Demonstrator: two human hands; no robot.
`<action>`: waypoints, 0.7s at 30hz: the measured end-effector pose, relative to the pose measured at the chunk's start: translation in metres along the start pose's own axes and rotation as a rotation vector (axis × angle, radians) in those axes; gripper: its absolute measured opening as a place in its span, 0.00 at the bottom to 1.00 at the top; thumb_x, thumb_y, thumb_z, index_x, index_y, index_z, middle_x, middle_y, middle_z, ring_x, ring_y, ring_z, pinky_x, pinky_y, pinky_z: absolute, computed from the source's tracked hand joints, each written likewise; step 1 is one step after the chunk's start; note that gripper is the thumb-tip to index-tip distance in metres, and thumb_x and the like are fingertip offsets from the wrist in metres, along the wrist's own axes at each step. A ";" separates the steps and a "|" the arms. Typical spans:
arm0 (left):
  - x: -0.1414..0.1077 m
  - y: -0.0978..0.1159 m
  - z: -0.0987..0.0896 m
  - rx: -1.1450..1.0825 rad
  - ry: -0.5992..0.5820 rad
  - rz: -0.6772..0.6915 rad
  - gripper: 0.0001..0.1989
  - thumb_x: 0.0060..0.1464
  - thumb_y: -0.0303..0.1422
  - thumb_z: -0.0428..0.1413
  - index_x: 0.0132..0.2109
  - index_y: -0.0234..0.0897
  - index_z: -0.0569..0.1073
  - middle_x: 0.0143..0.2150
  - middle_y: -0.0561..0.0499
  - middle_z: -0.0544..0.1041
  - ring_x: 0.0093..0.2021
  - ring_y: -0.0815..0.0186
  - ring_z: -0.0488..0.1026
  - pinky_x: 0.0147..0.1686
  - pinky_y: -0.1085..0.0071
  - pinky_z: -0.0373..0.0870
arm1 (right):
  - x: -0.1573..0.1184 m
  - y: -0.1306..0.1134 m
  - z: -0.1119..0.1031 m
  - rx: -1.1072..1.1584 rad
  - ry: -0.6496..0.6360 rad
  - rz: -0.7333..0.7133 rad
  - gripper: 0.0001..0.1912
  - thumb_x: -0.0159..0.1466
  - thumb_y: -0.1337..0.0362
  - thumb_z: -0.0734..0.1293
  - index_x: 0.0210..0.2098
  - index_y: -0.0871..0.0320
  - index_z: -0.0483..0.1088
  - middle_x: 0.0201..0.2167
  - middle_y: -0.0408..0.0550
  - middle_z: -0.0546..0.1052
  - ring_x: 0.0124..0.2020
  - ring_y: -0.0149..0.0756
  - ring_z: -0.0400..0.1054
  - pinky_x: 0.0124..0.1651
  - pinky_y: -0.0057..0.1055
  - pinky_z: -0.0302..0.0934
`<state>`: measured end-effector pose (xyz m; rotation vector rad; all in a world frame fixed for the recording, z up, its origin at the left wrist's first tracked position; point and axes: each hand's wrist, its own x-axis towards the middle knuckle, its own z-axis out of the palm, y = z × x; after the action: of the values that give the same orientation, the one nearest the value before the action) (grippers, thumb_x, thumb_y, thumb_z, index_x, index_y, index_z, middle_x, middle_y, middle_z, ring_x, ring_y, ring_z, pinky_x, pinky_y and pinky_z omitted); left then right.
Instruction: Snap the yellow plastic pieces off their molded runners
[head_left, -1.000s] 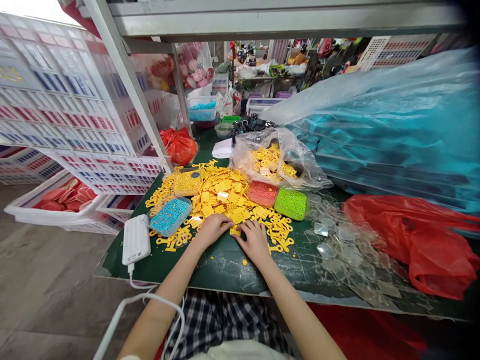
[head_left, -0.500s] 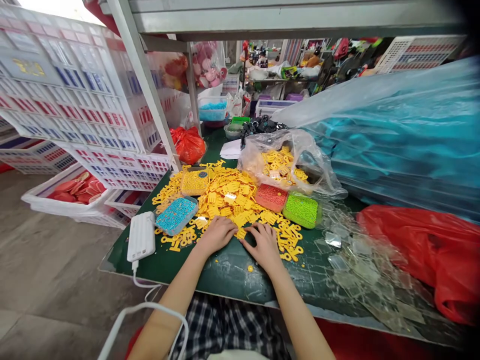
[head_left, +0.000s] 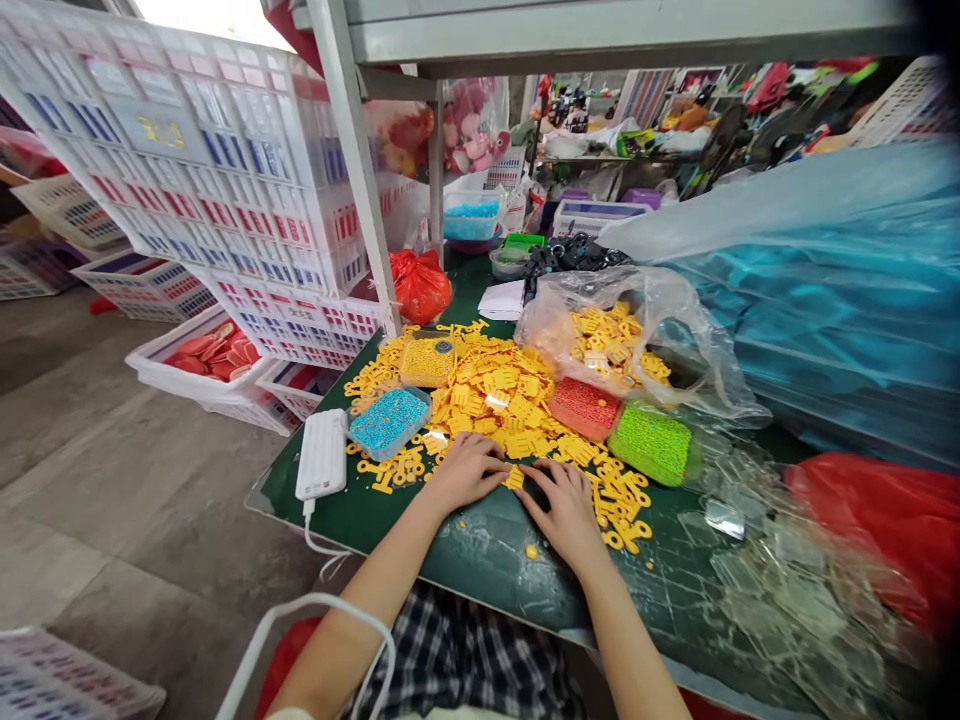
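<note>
Between my two hands, at the near edge of a heap of yellow plastic pieces [head_left: 491,385], is a small yellow piece [head_left: 514,477]. My left hand [head_left: 466,470] has its fingertips closed on the piece's left side. On the right side, my right hand [head_left: 564,505] grips it with thumb and fingertips. Round the heap stand open boxes of small beads: yellow [head_left: 427,360], blue [head_left: 390,422], red [head_left: 585,408] and green [head_left: 650,443]. A loose yellow bit [head_left: 531,551] lies on the green tabletop nearer to me.
A white power bank [head_left: 321,453] with a cable lies at the left table edge. Clear flat pieces [head_left: 810,570] and a red bag [head_left: 877,520] cover the right side. Behind are a plastic bag of yellow pieces [head_left: 611,340] and a metal post [head_left: 360,170]; crates [head_left: 225,200] are stacked left.
The view has turned left, so the table appears further right. Both hands have drawn slightly back from the heap, with the small yellow piece now plainly visible between the fingertips.
</note>
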<state>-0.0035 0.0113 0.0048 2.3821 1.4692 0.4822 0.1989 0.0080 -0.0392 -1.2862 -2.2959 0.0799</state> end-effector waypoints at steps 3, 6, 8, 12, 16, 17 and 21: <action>-0.001 0.006 -0.005 0.025 -0.016 0.029 0.10 0.63 0.36 0.54 0.43 0.43 0.81 0.48 0.50 0.78 0.50 0.59 0.70 0.52 0.60 0.59 | -0.001 0.003 0.000 -0.005 -0.005 -0.007 0.16 0.67 0.55 0.62 0.51 0.51 0.73 0.47 0.52 0.73 0.49 0.46 0.63 0.52 0.44 0.56; -0.002 0.007 -0.024 0.033 0.045 0.002 0.12 0.64 0.36 0.52 0.46 0.44 0.80 0.46 0.49 0.79 0.48 0.59 0.72 0.51 0.60 0.60 | -0.001 0.006 0.001 -0.007 -0.020 -0.040 0.17 0.67 0.54 0.62 0.52 0.50 0.73 0.48 0.51 0.73 0.49 0.45 0.63 0.51 0.42 0.57; -0.008 -0.002 -0.048 0.045 0.156 -0.111 0.14 0.64 0.38 0.50 0.46 0.44 0.79 0.46 0.49 0.80 0.47 0.59 0.74 0.49 0.62 0.63 | -0.002 0.007 0.001 -0.010 -0.017 -0.043 0.16 0.67 0.54 0.62 0.52 0.49 0.73 0.48 0.51 0.73 0.49 0.45 0.63 0.51 0.42 0.57; -0.030 -0.048 -0.105 0.229 0.292 -0.482 0.14 0.62 0.38 0.51 0.41 0.40 0.80 0.43 0.47 0.82 0.45 0.55 0.75 0.47 0.62 0.64 | -0.001 0.005 0.000 -0.005 0.006 -0.013 0.16 0.67 0.55 0.62 0.51 0.49 0.73 0.48 0.51 0.73 0.50 0.46 0.63 0.52 0.44 0.56; -0.049 -0.086 -0.123 0.343 -0.016 -0.579 0.08 0.54 0.36 0.56 0.36 0.40 0.80 0.38 0.46 0.83 0.43 0.53 0.76 0.45 0.62 0.61 | 0.005 0.001 -0.005 0.053 0.012 -0.012 0.15 0.68 0.55 0.61 0.50 0.50 0.73 0.47 0.51 0.74 0.50 0.46 0.63 0.51 0.44 0.58; -0.051 -0.091 -0.121 0.343 -0.055 -0.560 0.07 0.52 0.36 0.58 0.35 0.40 0.80 0.38 0.47 0.83 0.43 0.53 0.76 0.44 0.63 0.60 | 0.007 -0.001 -0.006 0.076 0.005 -0.019 0.15 0.68 0.56 0.60 0.49 0.51 0.73 0.46 0.51 0.74 0.49 0.46 0.64 0.51 0.44 0.58; -0.048 -0.094 -0.107 0.355 -0.077 -0.503 0.07 0.49 0.36 0.60 0.35 0.39 0.80 0.42 0.43 0.81 0.47 0.51 0.74 0.45 0.63 0.58 | 0.019 -0.011 -0.016 0.172 -0.043 -0.067 0.15 0.69 0.56 0.58 0.48 0.51 0.74 0.45 0.52 0.75 0.48 0.46 0.65 0.49 0.43 0.61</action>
<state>-0.1448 0.0169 0.0552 2.1065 2.1679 0.0055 0.1894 0.0141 -0.0141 -1.1308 -2.3098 0.2787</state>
